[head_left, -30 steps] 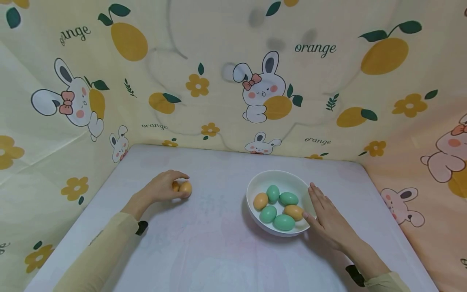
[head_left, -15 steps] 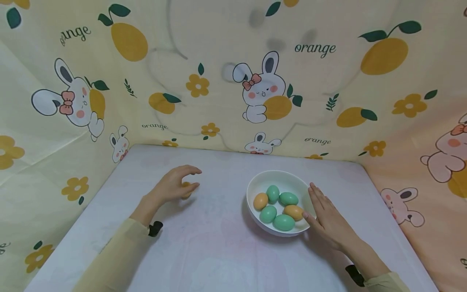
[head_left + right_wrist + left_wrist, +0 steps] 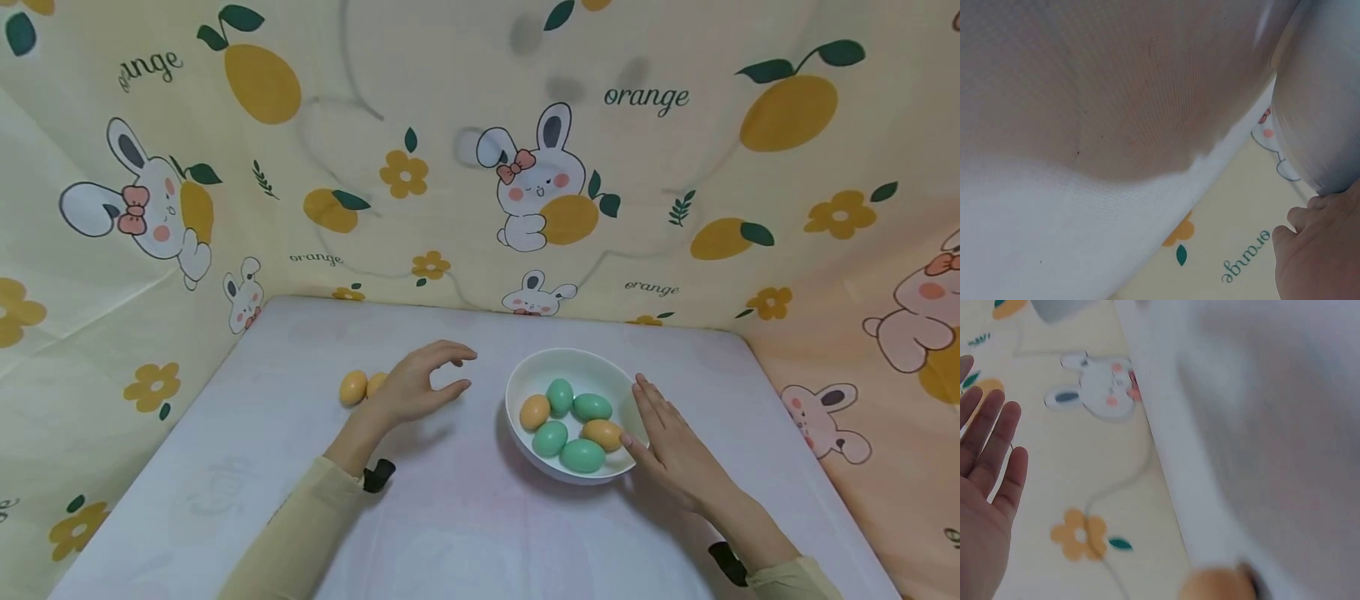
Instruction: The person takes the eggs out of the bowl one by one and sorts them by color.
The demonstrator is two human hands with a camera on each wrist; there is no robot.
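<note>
My left hand [image 3: 416,385] is over the table between two yellow eggs [image 3: 353,388] and the white bowl [image 3: 570,360], fingers and thumb spread apart with nothing between them. It partly hides one of those eggs. In the left wrist view the fingers [image 3: 999,434] are apart, and a blurred yellow egg [image 3: 1217,586] shows at the bottom edge. My right hand [image 3: 678,454] rests against the bowl's right side, fingers straight along the outside and thumb at the rim. Inside the bowl lie several green eggs [image 3: 582,455] and two yellow eggs [image 3: 535,412].
A white-covered table [image 3: 465,517] holds everything. Behind it and along both sides hangs a cream cloth [image 3: 435,75] printed with rabbits, oranges and flowers. A black strap [image 3: 378,476] is around the left wrist and another black strap [image 3: 726,563] around the right.
My left hand has moved right, away from the two yellow eggs and toward the bowl, its fingers wider apart. Those eggs stay on the table. The right hand and bowl have not moved.
</note>
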